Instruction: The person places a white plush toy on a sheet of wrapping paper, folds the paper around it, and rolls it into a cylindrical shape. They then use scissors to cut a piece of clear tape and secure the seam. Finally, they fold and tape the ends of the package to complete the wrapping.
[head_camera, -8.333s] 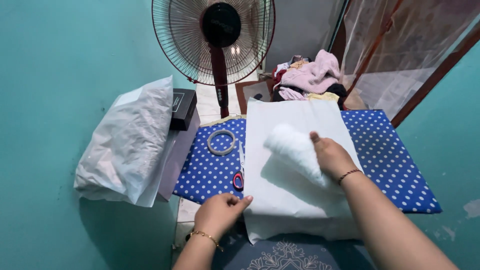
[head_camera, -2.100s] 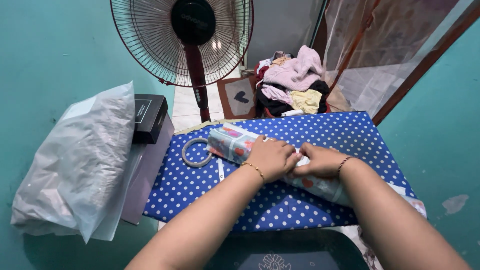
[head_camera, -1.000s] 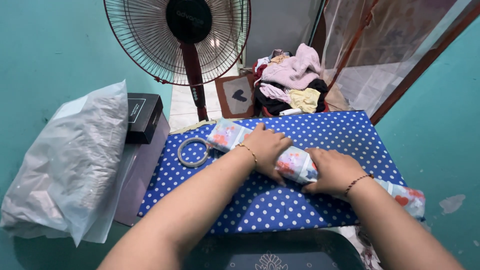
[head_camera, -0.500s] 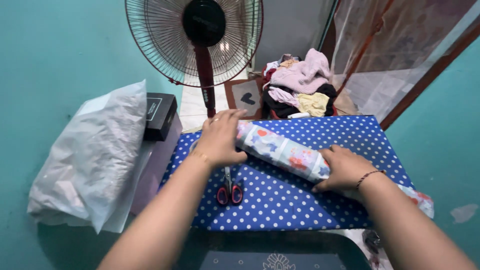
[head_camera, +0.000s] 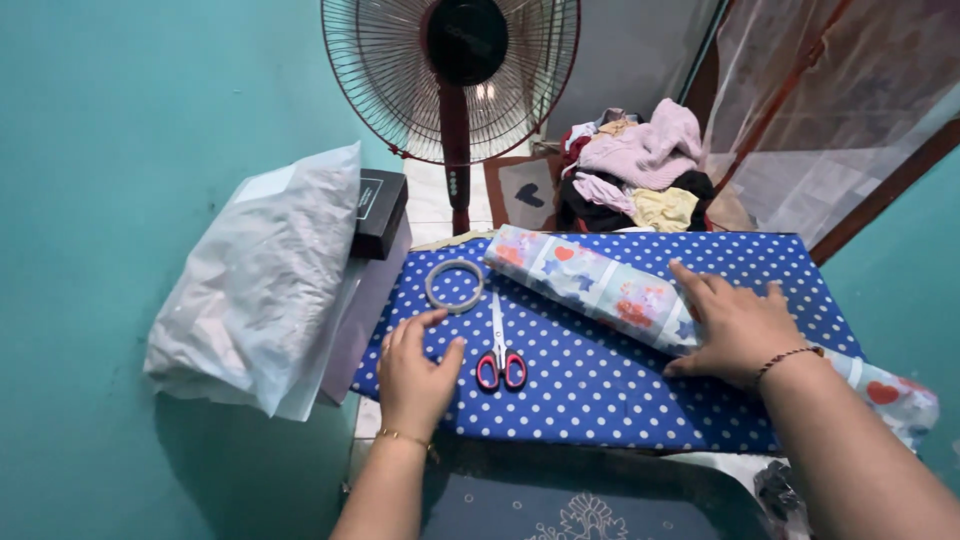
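The left hand (head_camera: 415, 375) is laid flat, fingers spread and empty, on the near left part of the tabletop (head_camera: 600, 385), which is covered in blue cloth with white dots. The right hand (head_camera: 735, 325) is pressed open, palm down, on a wrapped roll (head_camera: 600, 290) of patterned paper with hearts and flowers; nothing is gripped by it. The roll is laid slantwise across the tabletop, one end beyond the left hand towards the far edge, the other end passing under the right hand and hanging past the right edge beside the right wrist.

Just to the right of the left hand, a pair of scissors (head_camera: 500, 350) with red and black handles is seen, blades pointing away, near the thumb but apart from it. Just beyond the left fingertips a ring of clear tape (head_camera: 454, 285) is lying flat, close to the scissor tips.

To the left of the left hand, a large white plastic bag (head_camera: 265, 285) is propped against a turquoise wall (head_camera: 120, 150), with a black box (head_camera: 378, 210) set on a grey box behind it. Beyond both hands a standing fan (head_camera: 455, 75) is placed on a tiled floor. Beyond the right hand a heap of clothes (head_camera: 640, 170) is piled, and a clear plastic sheet (head_camera: 830, 90) is hung on a wooden frame farther right.
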